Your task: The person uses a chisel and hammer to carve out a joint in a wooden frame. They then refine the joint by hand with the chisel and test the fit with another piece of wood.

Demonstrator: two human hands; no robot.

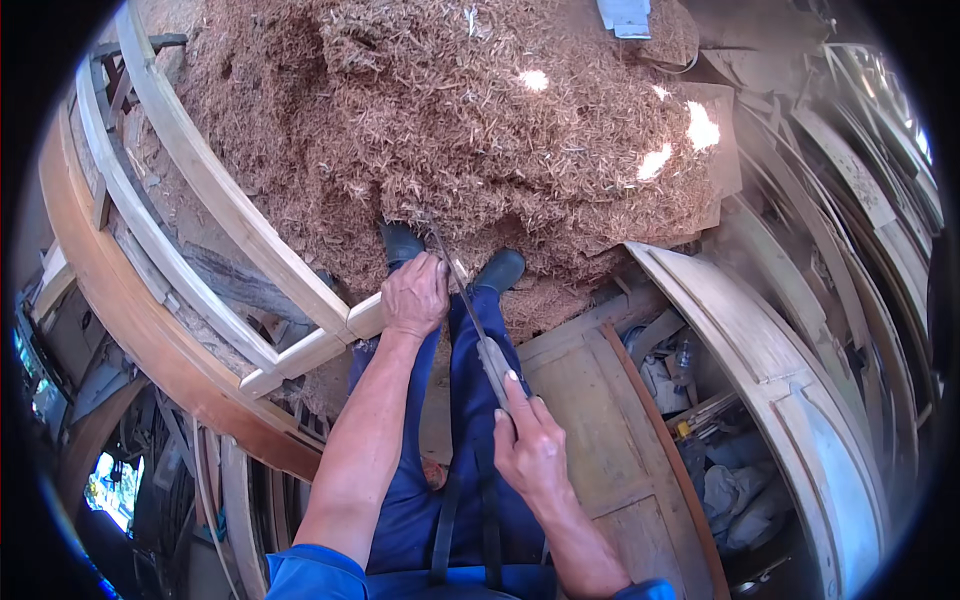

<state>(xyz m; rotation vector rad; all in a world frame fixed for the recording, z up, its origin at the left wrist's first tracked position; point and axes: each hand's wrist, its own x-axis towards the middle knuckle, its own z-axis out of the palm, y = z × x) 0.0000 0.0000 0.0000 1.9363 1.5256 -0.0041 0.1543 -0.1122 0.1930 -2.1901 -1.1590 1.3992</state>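
Note:
My left hand (415, 295) is closed on a pale wooden bar (365, 318), part of a slatted wooden frame (225, 210) reaching up to the upper left. My right hand (528, 445) is wrapped around the worn grey handle of a handsaw (492, 362). The narrow saw blade (467, 300) runs upward just right of my left hand, across the bar near its end. Whether its teeth are in the wood is too small to tell. Beneath the work are my dark boots (500, 270) and blue trousers.
A heap of wood shavings (420, 120) fills the top. An orange-brown curved board (150, 330) lies left. A flat panel (590, 430), a pale moulded board (780, 400) and stacked boards (840, 190) crowd the right. A light sheet object (625, 18) sits at the top.

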